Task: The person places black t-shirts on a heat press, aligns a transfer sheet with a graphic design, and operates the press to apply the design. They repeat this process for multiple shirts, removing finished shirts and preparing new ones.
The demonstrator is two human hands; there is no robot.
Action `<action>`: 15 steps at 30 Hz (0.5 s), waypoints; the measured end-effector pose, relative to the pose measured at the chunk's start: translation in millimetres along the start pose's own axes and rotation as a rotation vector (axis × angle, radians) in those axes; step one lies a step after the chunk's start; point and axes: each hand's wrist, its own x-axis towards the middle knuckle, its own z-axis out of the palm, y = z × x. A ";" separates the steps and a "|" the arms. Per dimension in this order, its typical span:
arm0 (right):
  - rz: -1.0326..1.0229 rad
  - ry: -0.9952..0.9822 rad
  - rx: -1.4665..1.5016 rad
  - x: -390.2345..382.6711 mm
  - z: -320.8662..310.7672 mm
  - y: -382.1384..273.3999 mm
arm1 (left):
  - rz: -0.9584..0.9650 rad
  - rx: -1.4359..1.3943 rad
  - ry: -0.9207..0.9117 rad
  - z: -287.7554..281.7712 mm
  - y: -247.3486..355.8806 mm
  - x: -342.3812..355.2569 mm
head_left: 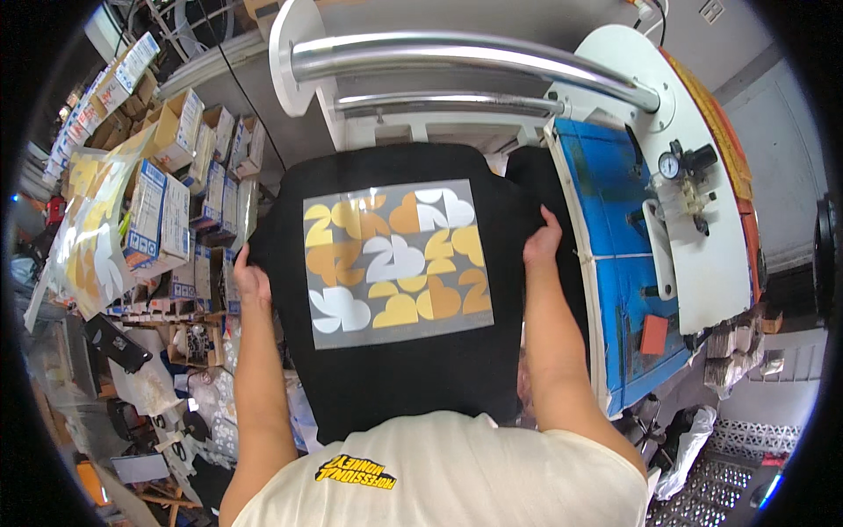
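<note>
A black garment (395, 378) spreads out in front of me, bearing a rectangular clear sheet (395, 263) with gold, bronze and silver cut shapes. My left hand (253, 279) holds the garment's left edge near its upper half, the fingers partly hidden at the cloth. My right hand (542, 237) grips the opposite edge a little higher. More black fabric shows beside the garment at the right, behind my right hand.
A white machine (716, 263) with metal rollers (474, 61), a pressure gauge (669, 164) and a blue padded bed (580, 158) stands at the right and back. An orange block (652, 335) sits on the bed. Stacked cardboard boxes (158, 211) and loose patterned sheets (92, 246) crowd the left.
</note>
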 end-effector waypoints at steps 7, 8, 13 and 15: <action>0.191 -0.093 -0.593 -26.2 -25.4 -7.7 | -0.098 0.584 -0.008 25.6 24.8 -75.1; 0.143 0.068 -0.481 -25.4 -28.0 -10.5 | -0.101 0.555 0.040 47.4 25.8 -83.1; 0.204 -0.083 -0.576 -41.1 -6.5 -21.2 | -0.119 0.636 -0.073 28.8 47.1 -91.7; 0.169 -0.066 -0.551 -37.1 -12.8 -19.0 | -0.116 0.694 -0.177 3.4 54.1 -80.5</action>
